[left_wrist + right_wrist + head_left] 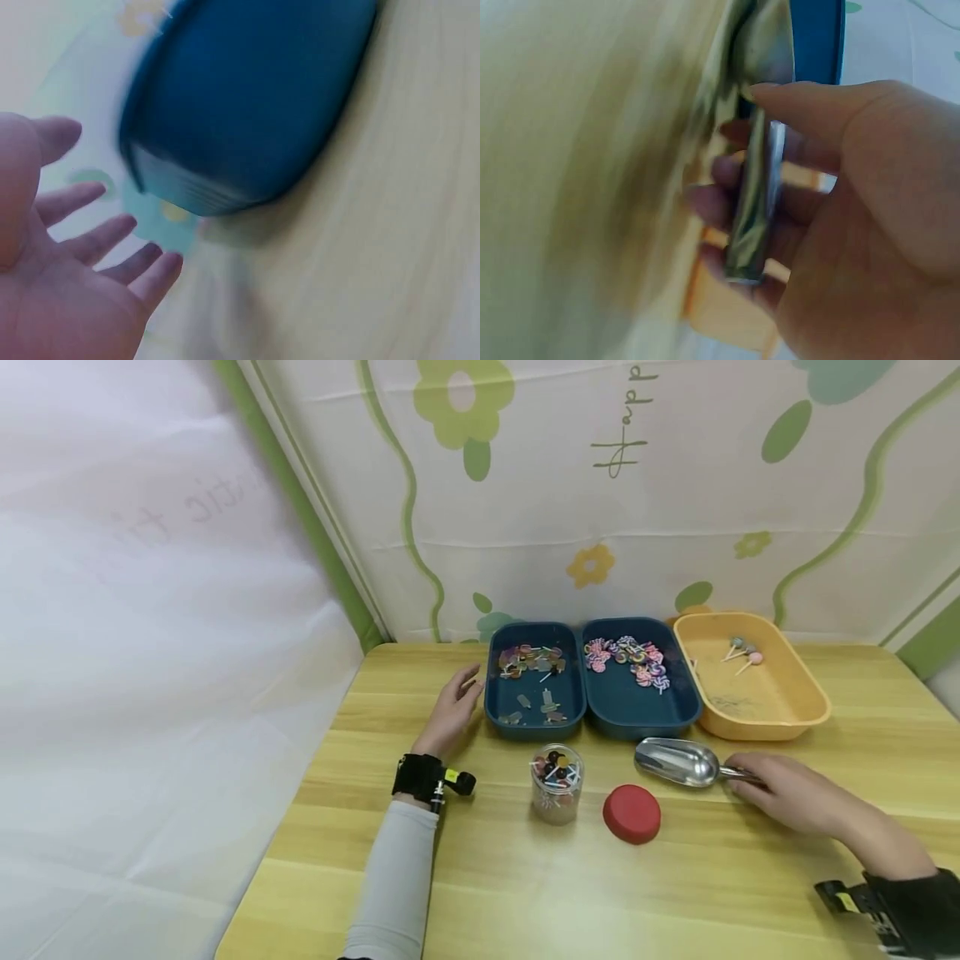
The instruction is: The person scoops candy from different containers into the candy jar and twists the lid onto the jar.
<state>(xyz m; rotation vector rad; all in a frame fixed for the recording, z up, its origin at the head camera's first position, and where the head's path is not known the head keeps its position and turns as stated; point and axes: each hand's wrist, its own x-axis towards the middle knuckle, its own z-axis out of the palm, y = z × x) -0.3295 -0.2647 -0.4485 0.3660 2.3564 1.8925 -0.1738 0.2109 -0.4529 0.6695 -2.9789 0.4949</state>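
In the head view, my right hand (787, 789) holds a metal scoop (678, 762) by its handle, close over the table in front of the yellow bin (810, 714). The right wrist view has the fingers curled round the scoop handle (754, 202). My left hand (452, 710) is beside the left blue bin (497, 727), fingers apart with nothing in them; the left wrist view shows a gap between hand and bin. A clear jar (556, 806) of small round lollipops stands uncovered in front of the bins. The red lid (632, 814) lies right of it.
Small popsicle-shaped pieces (532, 660) lie in the left blue bin. Swirl lollipops (645, 672) fill part of the middle blue bin (645, 727). A few round lollipops (753, 658) are in the yellow bin. A patterned curtain (517, 552) hangs behind the wooden table (525, 893).
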